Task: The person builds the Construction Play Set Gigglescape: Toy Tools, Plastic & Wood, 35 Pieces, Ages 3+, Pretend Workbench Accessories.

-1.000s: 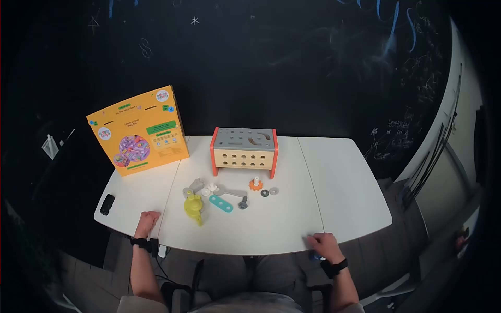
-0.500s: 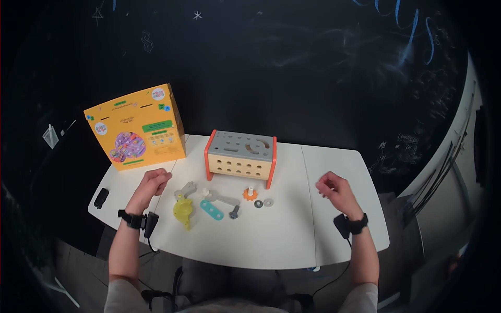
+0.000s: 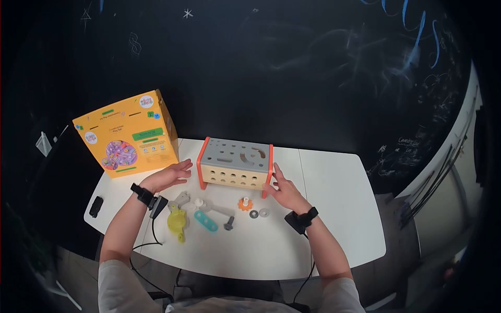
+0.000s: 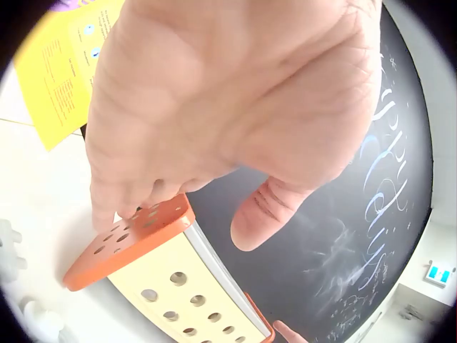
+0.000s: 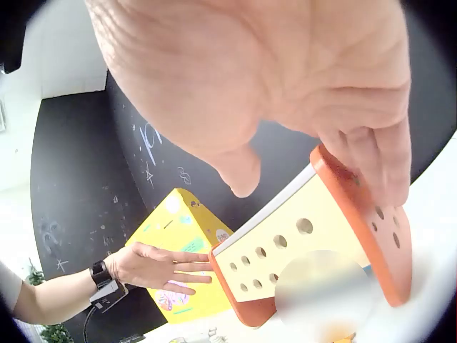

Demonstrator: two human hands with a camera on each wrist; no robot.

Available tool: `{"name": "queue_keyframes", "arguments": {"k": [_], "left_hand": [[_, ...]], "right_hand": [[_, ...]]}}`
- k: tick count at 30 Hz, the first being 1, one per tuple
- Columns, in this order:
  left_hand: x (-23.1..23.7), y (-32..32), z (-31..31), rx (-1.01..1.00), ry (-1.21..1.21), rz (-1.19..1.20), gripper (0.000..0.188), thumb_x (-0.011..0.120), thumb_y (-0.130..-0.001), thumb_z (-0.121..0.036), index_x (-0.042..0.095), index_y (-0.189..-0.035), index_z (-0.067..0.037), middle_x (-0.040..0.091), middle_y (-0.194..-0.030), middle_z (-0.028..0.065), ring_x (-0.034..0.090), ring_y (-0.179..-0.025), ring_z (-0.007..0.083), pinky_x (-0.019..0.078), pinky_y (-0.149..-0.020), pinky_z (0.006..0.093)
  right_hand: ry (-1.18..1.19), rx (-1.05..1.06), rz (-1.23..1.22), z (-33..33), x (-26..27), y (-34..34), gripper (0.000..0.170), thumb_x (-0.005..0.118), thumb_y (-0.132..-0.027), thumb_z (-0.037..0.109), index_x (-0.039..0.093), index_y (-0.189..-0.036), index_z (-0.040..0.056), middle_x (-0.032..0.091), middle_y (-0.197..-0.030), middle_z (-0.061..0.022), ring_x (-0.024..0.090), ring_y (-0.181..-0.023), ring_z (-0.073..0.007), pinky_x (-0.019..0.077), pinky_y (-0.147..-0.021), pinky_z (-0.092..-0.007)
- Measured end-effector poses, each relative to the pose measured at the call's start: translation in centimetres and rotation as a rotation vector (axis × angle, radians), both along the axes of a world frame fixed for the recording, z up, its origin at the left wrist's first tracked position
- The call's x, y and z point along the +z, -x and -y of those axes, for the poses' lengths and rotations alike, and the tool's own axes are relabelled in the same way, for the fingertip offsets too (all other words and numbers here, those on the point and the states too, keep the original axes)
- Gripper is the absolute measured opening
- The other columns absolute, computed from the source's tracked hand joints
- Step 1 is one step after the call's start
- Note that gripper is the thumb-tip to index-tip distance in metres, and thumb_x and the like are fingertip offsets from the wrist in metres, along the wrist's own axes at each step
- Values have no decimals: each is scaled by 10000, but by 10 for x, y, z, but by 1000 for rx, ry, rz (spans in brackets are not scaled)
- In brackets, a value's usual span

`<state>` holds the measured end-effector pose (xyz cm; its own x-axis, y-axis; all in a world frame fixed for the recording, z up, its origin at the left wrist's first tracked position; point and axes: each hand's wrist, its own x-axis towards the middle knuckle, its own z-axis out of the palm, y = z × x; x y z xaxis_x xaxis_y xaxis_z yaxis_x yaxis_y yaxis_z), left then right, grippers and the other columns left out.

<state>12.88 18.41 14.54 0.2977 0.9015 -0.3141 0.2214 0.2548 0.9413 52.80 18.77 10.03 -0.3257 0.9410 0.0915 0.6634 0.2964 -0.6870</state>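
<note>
Both hands have moved forward and inward. Largest, the yellow box (image 3: pixel 125 138) stands beside and beyond the left hand's (image 3: pixel 164 179) fingers. The toy workbench (image 3: pixel 235 166) sits between both sets of fingers: the left ones extended, wide open and empty, near one end; the right hand's (image 3: pixel 288 195) straight and unclenched alongside the other, contact unclear. Even, flat pressure on both end panels would best steady it. Nearer the person than the fingertips lie the yellow-green piece (image 3: pixel 177 221) and, smallest, the dark washer (image 3: pixel 254 214).
</note>
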Motion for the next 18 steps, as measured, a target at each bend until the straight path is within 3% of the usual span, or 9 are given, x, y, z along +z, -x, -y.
{"name": "queue_keyframes", "arguments": {"k": [1, 5, 8, 10, 12, 13, 18], "left_hand": [[-1, -2, -2, -22, 15, -4, 791, 526, -959, -159, 43, -1572, -30, 231, -1612, 93, 211, -1491, 206, 291, -1166, 358], [2, -8, -5, -220, 54, 110, 766, 465, -908, -18, 119, -1587, -95, 269, -1604, 18, 221, -1487, 123, 229, -1172, 300], [-4, -6, -5, -308, -23, 143, 774, 457, -884, 18, 152, -1585, -106, 279, -1600, 14, 230, -1483, 108, 233, -1166, 280], [-6, -4, -2, -333, -1, 184, 799, 447, -854, 55, 148, -1582, -84, 294, -1595, 29, 231, -1481, 97, 232, -1165, 270], [-7, -1, -2, -382, -39, 189, 818, 451, -832, 41, 133, -1579, -58, 290, -1599, 70, 220, -1491, 125, 209, -1180, 280], [-4, -1, -1, -389, -39, 194, 818, 451, -832, 41, 133, -1579, -58, 290, -1599, 70, 220, -1491, 125, 209, -1180, 280], [6, 6, 1, -439, -146, 44, 830, 477, -831, -44, 112, -1576, -40, 246, -1616, 125, 197, -1504, 175, 165, -1203, 300]], "right_hand": [[26, -9, -43, 6, 6, 7, 834, 562, -970, 397, 87, -1570, 62, 622, -1220, -278, 695, -926, -331, 520, -876, -380], [6, -69, -183, 15, 0, 27, 802, 528, -989, 350, 63, -1568, 47, 663, -1103, -218, 678, -780, -292, 526, -828, -384], [-68, -103, -144, 17, -9, 33, 783, 516, -994, 327, 61, -1571, 56, 673, -1027, -177, 658, -732, -275, 529, -794, -393], [-33, -141, -124, 21, -9, 32, 761, 504, -1000, 308, 64, -1576, 76, 667, -996, -158, 669, -788, -274, 525, -862, -395], [-27, -182, -75, 22, -5, 32, 739, 496, -1006, 290, 70, -1578, 94, 669, -1027, -176, 677, -977, -313, 497, -960, -402], [-15, -204, -37, 25, -3, 33, 729, 494, -1010, 280, 70, -1578, 108, 652, -1172, -208, 596, -1204, -358, 446, -1052, -416], [47, -234, -30, 36, 7, 42, 742, 514, -1010, 307, 69, -1580, 145, 512, -1416, -230, 505, -1306, -389, 418, -1095, -429]]}}
